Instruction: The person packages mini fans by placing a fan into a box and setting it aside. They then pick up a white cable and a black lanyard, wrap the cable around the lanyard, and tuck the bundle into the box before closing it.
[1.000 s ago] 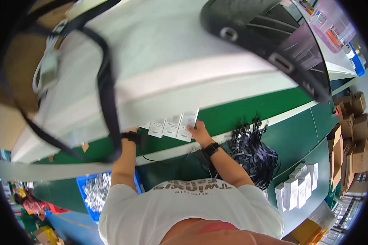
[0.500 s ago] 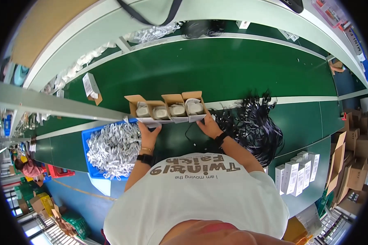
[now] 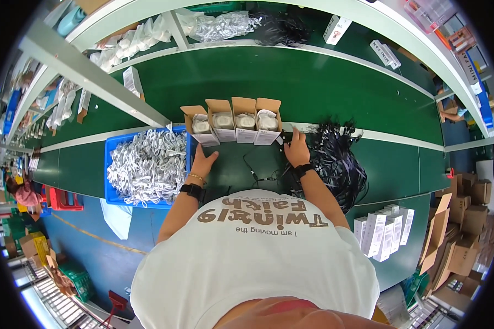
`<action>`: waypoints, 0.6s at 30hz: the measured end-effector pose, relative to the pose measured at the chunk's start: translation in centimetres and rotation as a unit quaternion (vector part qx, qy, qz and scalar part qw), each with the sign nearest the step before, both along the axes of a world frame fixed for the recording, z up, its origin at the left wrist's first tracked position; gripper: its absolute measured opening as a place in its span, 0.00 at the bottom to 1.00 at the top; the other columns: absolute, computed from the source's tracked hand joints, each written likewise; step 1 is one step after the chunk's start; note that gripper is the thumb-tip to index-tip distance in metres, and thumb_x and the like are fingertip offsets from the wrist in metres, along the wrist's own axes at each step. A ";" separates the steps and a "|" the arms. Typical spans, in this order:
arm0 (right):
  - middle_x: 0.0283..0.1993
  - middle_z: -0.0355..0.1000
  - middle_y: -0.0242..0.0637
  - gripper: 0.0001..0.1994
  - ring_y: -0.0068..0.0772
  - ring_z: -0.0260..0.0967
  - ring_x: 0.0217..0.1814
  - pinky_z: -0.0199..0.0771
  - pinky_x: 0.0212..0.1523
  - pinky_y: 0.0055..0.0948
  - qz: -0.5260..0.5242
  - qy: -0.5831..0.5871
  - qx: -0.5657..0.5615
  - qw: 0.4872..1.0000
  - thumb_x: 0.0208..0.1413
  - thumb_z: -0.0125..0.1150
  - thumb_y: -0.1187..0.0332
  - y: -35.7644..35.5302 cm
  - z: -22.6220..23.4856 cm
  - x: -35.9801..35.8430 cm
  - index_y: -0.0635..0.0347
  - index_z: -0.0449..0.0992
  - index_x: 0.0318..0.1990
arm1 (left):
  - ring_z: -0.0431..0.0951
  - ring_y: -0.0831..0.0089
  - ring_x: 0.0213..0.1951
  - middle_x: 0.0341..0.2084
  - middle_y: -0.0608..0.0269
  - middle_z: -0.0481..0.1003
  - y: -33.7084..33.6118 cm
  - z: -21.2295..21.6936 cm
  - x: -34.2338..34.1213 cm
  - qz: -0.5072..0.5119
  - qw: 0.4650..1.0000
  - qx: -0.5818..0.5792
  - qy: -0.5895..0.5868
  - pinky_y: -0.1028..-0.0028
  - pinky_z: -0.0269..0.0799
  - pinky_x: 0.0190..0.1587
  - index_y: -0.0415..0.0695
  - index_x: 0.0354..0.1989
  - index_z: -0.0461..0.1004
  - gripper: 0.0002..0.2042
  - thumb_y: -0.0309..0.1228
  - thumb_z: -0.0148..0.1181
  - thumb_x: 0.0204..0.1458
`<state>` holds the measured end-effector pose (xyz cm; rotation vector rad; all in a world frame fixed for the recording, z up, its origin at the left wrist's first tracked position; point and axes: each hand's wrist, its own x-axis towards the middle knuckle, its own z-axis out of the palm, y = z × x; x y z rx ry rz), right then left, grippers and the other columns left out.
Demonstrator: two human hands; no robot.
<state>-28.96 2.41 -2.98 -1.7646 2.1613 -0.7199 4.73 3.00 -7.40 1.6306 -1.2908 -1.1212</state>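
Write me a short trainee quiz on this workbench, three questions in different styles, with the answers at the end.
1. How many open boxes stand in the row on the bench?
2. True or false: the blue bin is filled with white cords.
3. Fill in the gap: the hand nearer the pile of black straps is the person's ____ hand.

Key:
1. Four.
2. True.
3. Right; the right hand is just left of that pile.
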 end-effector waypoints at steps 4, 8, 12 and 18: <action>0.35 0.71 0.45 0.08 0.49 0.69 0.40 0.70 0.41 0.41 0.152 0.043 0.088 0.983 0.47 0.57 0.71 1.1 -3.3 -5.3 0.62 0.74 0.36 | 0.65 0.54 0.53 0.48 0.49 0.66 1.8 7.7 -2.7 -0.117 0.968 -0.121 -0.185 0.64 0.59 0.57 0.38 0.52 0.63 0.26 0.27 0.62 0.43; 0.27 0.71 0.43 0.05 0.48 0.69 0.37 0.69 0.38 0.40 0.154 0.001 -0.008 0.988 0.46 0.57 0.71 3.1 1.2 -6.8 0.63 0.74 0.27 | 0.65 0.52 0.52 0.45 0.53 0.67 2.0 17.4 -7.6 -0.255 0.856 -0.360 -0.269 0.61 0.62 0.55 0.40 0.45 0.69 0.19 0.26 0.61 0.42; 0.29 0.71 0.42 0.05 0.43 0.70 0.35 0.69 0.38 0.35 0.198 -0.031 -0.043 0.979 0.48 0.57 0.71 3.8 4.6 -8.6 0.64 0.73 0.29 | 0.63 0.55 0.56 0.49 0.55 0.66 0.4 18.5 -12.5 -0.273 0.795 -0.436 -0.323 0.61 0.61 0.56 0.41 0.45 0.70 0.19 0.26 0.62 0.42; 0.31 0.69 0.34 0.04 0.26 0.70 0.32 0.70 0.35 0.23 0.211 -0.362 -0.050 0.907 0.60 0.48 0.72 7.0 17.9 -7.7 0.61 0.68 0.35 | 0.64 0.60 0.55 0.51 0.55 0.66 1.6 19.9 -18.4 -0.289 0.833 -0.430 -0.192 0.63 0.62 0.55 0.41 0.46 0.69 0.18 0.27 0.61 0.45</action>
